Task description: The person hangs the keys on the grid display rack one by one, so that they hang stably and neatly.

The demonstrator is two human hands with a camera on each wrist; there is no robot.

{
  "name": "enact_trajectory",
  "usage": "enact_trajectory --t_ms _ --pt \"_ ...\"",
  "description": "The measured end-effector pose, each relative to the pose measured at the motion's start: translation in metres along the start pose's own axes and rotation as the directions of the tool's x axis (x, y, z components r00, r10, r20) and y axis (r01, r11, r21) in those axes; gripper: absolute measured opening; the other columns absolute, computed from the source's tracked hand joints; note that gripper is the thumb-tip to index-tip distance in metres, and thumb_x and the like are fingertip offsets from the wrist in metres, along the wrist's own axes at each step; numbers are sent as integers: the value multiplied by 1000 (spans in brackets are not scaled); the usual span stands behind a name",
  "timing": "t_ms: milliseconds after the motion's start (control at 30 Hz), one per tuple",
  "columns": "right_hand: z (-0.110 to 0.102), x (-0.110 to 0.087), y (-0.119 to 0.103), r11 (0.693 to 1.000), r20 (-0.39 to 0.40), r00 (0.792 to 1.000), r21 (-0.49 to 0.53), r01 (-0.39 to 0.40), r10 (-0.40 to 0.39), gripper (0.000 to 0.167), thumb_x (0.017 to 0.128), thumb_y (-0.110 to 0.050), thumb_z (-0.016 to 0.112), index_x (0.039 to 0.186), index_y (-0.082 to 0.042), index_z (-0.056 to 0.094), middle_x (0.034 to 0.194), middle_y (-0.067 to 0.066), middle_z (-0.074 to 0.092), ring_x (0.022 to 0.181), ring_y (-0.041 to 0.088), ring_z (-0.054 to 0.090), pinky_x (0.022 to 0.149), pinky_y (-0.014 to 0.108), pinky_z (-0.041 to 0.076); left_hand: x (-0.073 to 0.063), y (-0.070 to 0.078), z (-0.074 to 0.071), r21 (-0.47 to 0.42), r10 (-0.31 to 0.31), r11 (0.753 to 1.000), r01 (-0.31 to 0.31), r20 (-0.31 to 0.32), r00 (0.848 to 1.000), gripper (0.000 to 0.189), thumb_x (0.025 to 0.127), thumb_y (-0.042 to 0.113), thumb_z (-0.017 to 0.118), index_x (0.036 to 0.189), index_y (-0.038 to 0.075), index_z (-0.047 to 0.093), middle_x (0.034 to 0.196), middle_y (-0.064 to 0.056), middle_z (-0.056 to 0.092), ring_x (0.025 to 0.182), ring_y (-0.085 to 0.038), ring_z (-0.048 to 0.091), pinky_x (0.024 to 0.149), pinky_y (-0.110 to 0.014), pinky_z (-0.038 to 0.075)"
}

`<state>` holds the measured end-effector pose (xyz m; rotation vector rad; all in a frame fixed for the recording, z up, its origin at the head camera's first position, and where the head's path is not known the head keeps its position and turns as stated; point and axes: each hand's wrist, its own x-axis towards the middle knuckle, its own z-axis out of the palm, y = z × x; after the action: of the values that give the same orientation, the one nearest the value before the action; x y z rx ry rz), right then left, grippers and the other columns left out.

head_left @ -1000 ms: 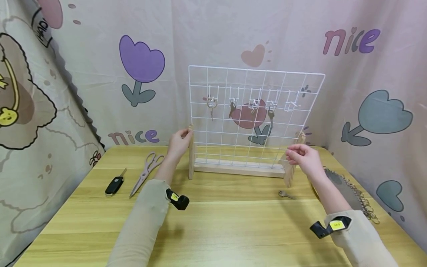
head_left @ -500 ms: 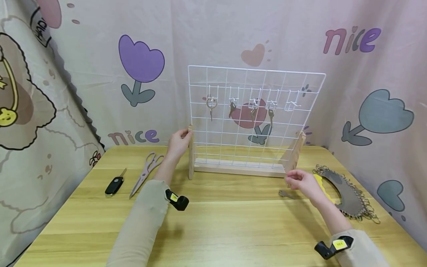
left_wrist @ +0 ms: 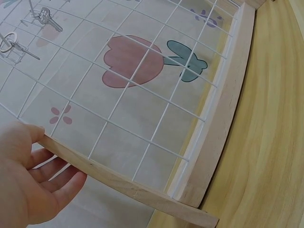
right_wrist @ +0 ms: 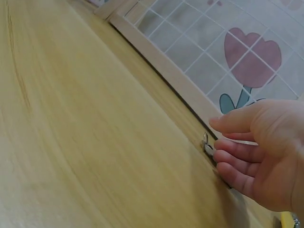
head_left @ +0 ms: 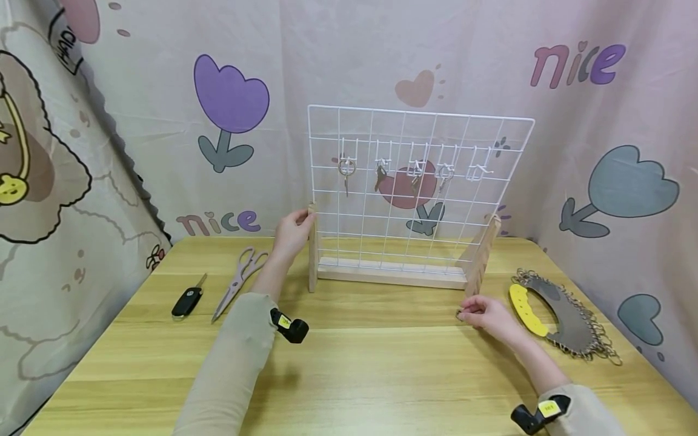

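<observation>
A white wire grid rack (head_left: 382, 233) stands upright in a wooden base, with several keys hanging on its white hooks. My left hand (head_left: 293, 233) holds the top of the rack's left wooden post (left_wrist: 123, 185), thumb on one side and fingers behind. On the table by the foot of the right post lies a small metal key (head_left: 460, 315). My right hand (head_left: 488, 318) is right at it, fingertips over its blade, so only its head shows. In the right wrist view the key (right_wrist: 207, 146) sits beside bent fingers, with a gap between thumb and lower fingers.
On the left lie a black car key (head_left: 187, 301) and pinkish scissors (head_left: 240, 283). At the right is a grey crescent-shaped plate (head_left: 572, 315) with a yellow grip (head_left: 526, 310) and metal rings along its edge. A printed curtain (head_left: 349, 54) hangs behind the wooden table (head_left: 349, 375).
My right hand has come down from beside the right post to the key on the table. The yellow grip is now uncovered. My left hand stays on the left post.
</observation>
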<state>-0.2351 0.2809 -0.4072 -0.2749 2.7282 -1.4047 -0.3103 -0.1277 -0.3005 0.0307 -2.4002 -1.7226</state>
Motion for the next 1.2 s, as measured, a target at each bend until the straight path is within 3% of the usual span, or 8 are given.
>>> enact_trajectory --t_ms 433,933,1200 --pt "13 2 4 966 -87 994 -254 34 -58 16 78 -8 72 88 -1 62 77 1 59 71 14 54 65 27 44 0 -1 0 6 -3 1000 4 -2 1000 48 96 30 50 135 2 45 130 -15 51 121 -27 46 100 -37 39" --pt "5 0 -2 959 -63 992 -268 90 -111 7 81 0 66 88 0 66 80 3 64 74 15 57 66 27 47 2 -1 1 -4 21 1000 -21 -8 1000 47 96 28 51 133 0 46 128 -16 52 119 -28 47 99 -38 40" --pt "-12 -4 -23 954 -124 981 -279 108 -148 11 84 -1 64 94 3 66 82 7 66 74 17 58 60 25 47 1 -2 0 24 55 998 -55 -9 998 46 96 28 50 132 -1 47 128 -17 53 120 -29 47 100 -39 39"
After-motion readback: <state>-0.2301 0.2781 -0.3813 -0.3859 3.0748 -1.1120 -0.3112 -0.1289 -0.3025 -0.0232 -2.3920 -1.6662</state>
